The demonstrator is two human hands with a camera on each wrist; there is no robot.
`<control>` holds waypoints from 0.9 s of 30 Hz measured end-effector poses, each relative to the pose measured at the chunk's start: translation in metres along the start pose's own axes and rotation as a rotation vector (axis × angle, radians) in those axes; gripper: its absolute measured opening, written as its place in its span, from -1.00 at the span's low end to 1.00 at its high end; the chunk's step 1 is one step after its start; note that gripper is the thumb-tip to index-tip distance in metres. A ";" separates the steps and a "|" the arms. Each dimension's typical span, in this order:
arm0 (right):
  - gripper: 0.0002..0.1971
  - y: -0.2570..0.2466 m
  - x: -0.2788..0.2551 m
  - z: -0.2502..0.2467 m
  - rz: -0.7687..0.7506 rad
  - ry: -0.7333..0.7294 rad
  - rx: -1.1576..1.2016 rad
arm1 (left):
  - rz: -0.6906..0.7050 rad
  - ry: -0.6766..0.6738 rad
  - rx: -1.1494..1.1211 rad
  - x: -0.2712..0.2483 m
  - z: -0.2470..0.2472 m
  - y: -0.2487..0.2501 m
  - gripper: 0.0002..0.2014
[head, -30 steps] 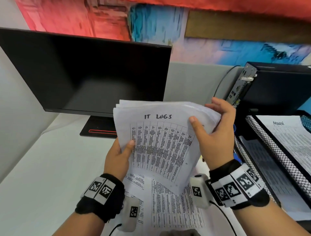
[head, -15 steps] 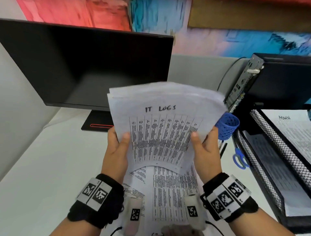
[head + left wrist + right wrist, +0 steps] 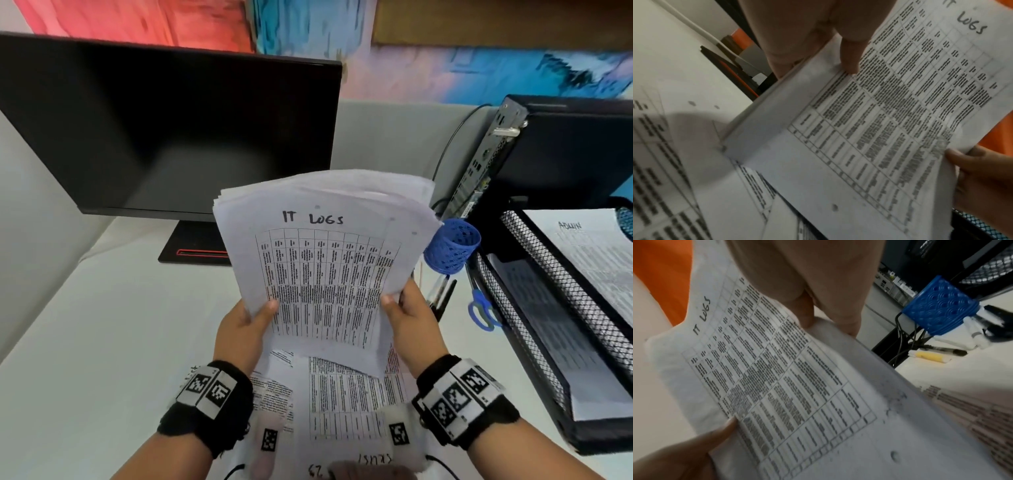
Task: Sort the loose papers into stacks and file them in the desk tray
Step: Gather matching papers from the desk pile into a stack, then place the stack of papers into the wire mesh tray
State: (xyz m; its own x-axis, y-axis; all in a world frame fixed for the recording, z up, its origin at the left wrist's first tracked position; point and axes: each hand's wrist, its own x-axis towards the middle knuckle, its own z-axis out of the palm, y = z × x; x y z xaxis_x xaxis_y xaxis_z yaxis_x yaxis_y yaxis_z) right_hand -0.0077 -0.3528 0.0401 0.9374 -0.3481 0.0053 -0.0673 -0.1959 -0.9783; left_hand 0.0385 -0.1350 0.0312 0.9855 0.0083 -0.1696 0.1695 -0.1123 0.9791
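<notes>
Both hands, left hand (image 3: 241, 329) and right hand (image 3: 412, 323), gripped the IT LOGS stack (image 3: 325, 274) mid-frame. The right hand had slid down from the stack's top corner, uncovering the blue cup (image 3: 452, 246).

This is an office cubicle. A dark flat monitor (image 3: 164, 133) stands on its base at the back of a pale surface (image 3: 102, 342), with grey partition panels (image 3: 387, 137) behind it and to the left. To the right stands a black desktop computer case (image 3: 561, 150), its rear ports and a cable showing, beside a black mesh desk tray (image 3: 555, 287) holding printed sheets. A blue pen cup (image 3: 452, 246), pens (image 3: 941, 350) and blue-handled scissors (image 3: 479, 308) lie near the tray, and printed tables of text (image 3: 342, 404) are spread across the surface.
</notes>
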 end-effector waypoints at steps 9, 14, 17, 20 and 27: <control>-0.65 0.017 -0.021 -0.039 0.194 -0.216 -0.074 | -0.042 -0.046 0.024 -0.013 0.002 0.002 -0.81; -0.55 0.027 -0.035 -0.048 0.245 -0.216 -0.156 | -0.041 -0.138 0.063 -0.016 0.015 0.007 -0.71; -0.54 0.035 -0.033 -0.059 0.279 -0.145 -0.211 | -0.050 -0.154 0.176 -0.014 0.020 0.005 -0.68; -0.57 0.047 -0.038 -0.069 0.312 -0.118 -0.146 | 0.008 -0.171 0.332 -0.015 0.027 0.001 -0.66; -0.70 0.061 -0.055 -0.090 0.409 -0.179 0.061 | -0.013 -0.177 0.305 -0.020 0.040 -0.012 -0.70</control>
State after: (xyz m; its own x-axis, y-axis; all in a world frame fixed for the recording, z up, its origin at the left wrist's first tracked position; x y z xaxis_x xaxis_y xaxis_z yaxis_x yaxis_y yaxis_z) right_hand -0.0939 -0.4278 -0.0016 0.8826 -0.2203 -0.4154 -0.4296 -0.0191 -0.9028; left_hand 0.0168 -0.1734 0.0183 0.9615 -0.1579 -0.2247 0.1444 -0.4055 0.9026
